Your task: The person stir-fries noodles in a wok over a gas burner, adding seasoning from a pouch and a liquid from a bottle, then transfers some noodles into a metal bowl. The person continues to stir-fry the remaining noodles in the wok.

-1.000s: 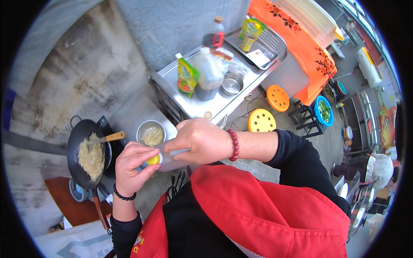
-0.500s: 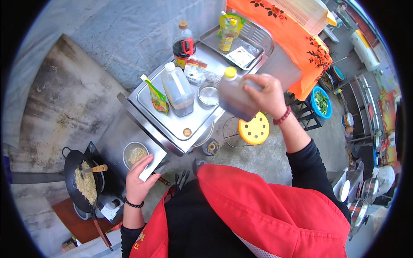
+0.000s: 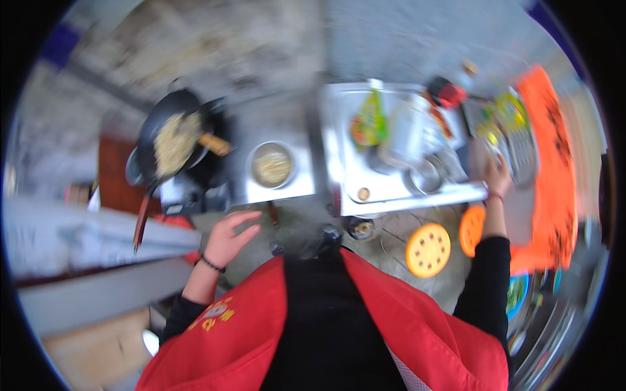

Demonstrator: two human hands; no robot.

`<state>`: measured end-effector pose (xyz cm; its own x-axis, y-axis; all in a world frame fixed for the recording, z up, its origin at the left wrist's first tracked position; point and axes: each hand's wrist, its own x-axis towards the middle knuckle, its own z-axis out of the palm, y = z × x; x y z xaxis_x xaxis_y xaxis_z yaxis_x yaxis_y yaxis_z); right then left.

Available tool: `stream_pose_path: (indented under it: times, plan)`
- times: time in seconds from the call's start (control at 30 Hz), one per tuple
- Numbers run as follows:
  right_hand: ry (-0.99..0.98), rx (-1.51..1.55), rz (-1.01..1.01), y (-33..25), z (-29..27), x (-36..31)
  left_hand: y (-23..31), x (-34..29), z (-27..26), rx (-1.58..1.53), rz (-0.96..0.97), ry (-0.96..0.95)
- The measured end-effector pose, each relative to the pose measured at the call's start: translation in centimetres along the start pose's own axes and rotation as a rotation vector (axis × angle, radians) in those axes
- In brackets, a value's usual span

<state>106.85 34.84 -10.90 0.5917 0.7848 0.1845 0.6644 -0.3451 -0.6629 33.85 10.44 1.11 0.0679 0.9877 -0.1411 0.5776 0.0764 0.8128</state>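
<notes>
My left hand [image 3: 231,233] hovers open in front of the counter's front edge, fingers spread, holding nothing. Nearest to it is a metal bowl [image 3: 291,179] with pale noodle-like strands in it. At the far right of the steel table, my right hand [image 3: 497,177] is closed around the plastic jug [image 3: 479,159] with a yellow cap; motion blur softens its outline. Left of that hand stand a round metal tin [image 3: 427,177], a white jug [image 3: 404,133] and a green pouch [image 3: 370,120]. A black wok [image 3: 151,133] holds more pale strands [image 3: 175,146] and a wooden-handled utensil [image 3: 215,144].
A steel tray [image 3: 523,156] with yellow and green packages lies at the back right, beside an orange cloth [image 3: 551,169]. A dark bottle with a red handle [image 3: 447,92] stands at the back. Two round stools [image 3: 428,250] are in front of the table.
The view has swung left. My right hand has carried the yellow-capped jug to the right end of the table. My left hand has come away from the counter's edge.
</notes>
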Motion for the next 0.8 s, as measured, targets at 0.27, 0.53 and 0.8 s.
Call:
stream_pose_path:
  times: [0.27,0.53,0.8]
  plan:
    - [-0.041,-0.266,-0.303,-6.1,-2.8,1.2,-3.0,-5.2,-3.3,0.231,-0.108,0.299]
    - [-0.513,0.31,-1.298,-37.9,0.5,-23.9,-13.2,-10.7,-15.7,1.0,-0.338,0.809]
    - [-0.902,0.074,-1.474,-50.4,21.7,-36.3,-19.3,-10.8,-22.6,0.708,-0.86,0.481]
